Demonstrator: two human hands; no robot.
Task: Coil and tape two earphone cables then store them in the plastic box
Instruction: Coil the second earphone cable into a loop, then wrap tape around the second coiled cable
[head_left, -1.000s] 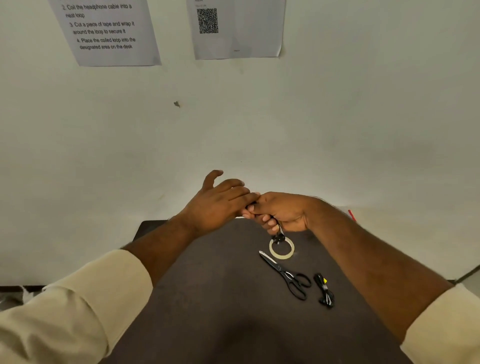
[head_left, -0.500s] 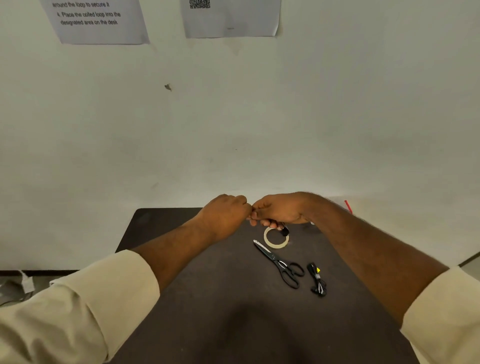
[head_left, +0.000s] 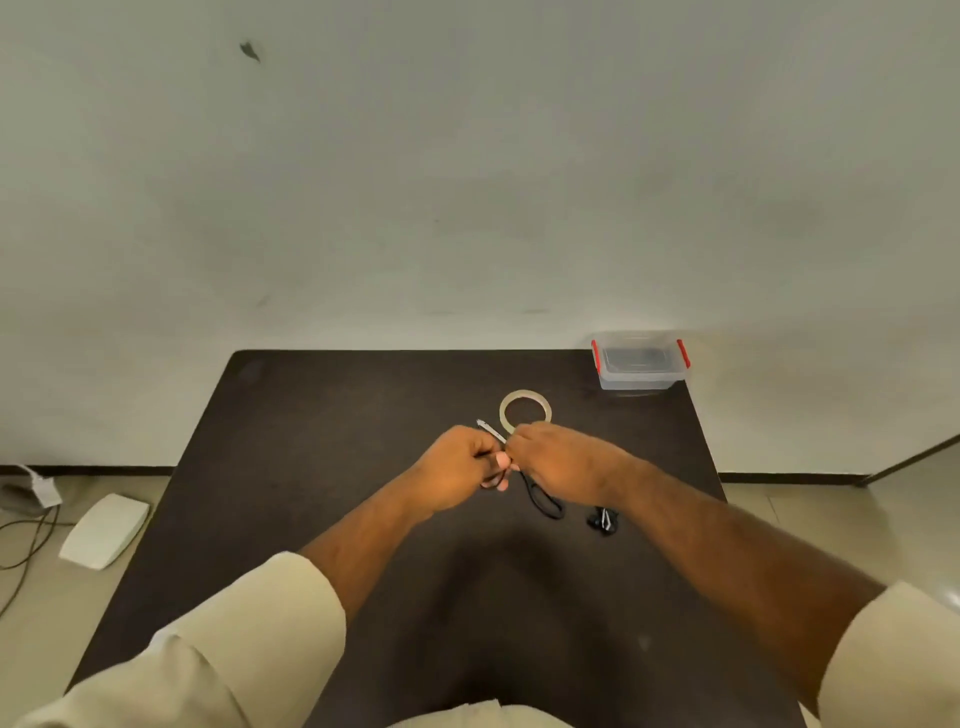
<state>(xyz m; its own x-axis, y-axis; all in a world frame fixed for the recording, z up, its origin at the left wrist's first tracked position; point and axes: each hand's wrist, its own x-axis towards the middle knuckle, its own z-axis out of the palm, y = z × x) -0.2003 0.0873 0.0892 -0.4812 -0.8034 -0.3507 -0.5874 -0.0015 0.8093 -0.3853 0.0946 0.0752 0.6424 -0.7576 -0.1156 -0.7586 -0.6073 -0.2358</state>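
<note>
Two hands meet over one dark bench (head_left: 322, 467)

Left hand (head_left: 457, 467) and right hand (head_left: 558, 460), fingers curled, pinch one black earphone cable (head_left: 500, 486) together, just in front of one tape roll (head_left: 524, 410); one pair of scissors (head_left: 543, 501) lies under them, one taped cable bundle (head_left: 602, 521) nearer, one clear plastic box (head_left: 640, 361) beyond the roll

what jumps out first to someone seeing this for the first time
Two hands meet at the middle of the dark table, the left hand and right hand working a small black cable between them. Just behind lies a tape ring; scissors show under the right hand. A clear plastic box with red clips sits at the far right corner.
</note>
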